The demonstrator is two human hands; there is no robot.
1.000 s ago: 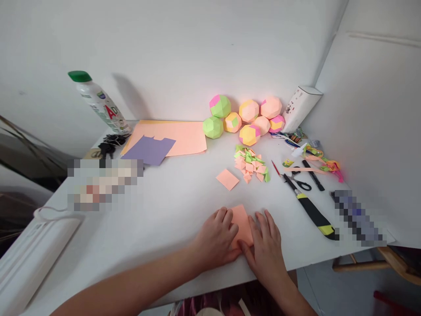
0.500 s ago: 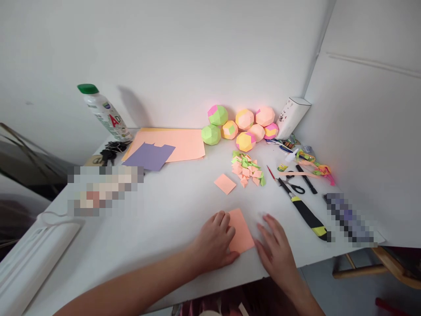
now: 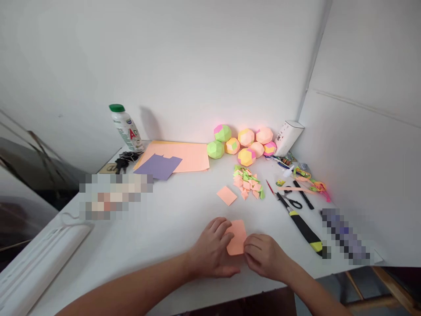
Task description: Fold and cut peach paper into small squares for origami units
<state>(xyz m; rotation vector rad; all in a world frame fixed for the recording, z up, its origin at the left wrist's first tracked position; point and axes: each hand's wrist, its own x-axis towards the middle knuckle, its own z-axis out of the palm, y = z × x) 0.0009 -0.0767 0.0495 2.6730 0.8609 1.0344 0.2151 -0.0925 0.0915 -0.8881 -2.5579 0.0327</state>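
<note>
A small peach paper square [image 3: 237, 236] lies near the front edge of the white table [image 3: 164, 228]. My left hand [image 3: 212, 251] rests on its left side, fingers bent over the edge and pressing it down. My right hand [image 3: 263, 255] has its fingers curled at the paper's right lower edge, pinching it. Further back lie a loose peach square [image 3: 226, 195] and a pile of small folded peach and green pieces [image 3: 248, 181].
Several paper balls [image 3: 243, 145] sit against the back wall beside a white box [image 3: 287, 137]. A utility knife [image 3: 302, 228], scissors [image 3: 292, 200] and paper strips lie at right. Large peach sheets [image 3: 184, 156], a purple sheet [image 3: 158, 166], keys and a green-capped bottle [image 3: 126, 126] are at left.
My right hand came off the paper, moved right, then returned with fingers curled onto its edge. The camera tilted up, so the table sits lower in view.
</note>
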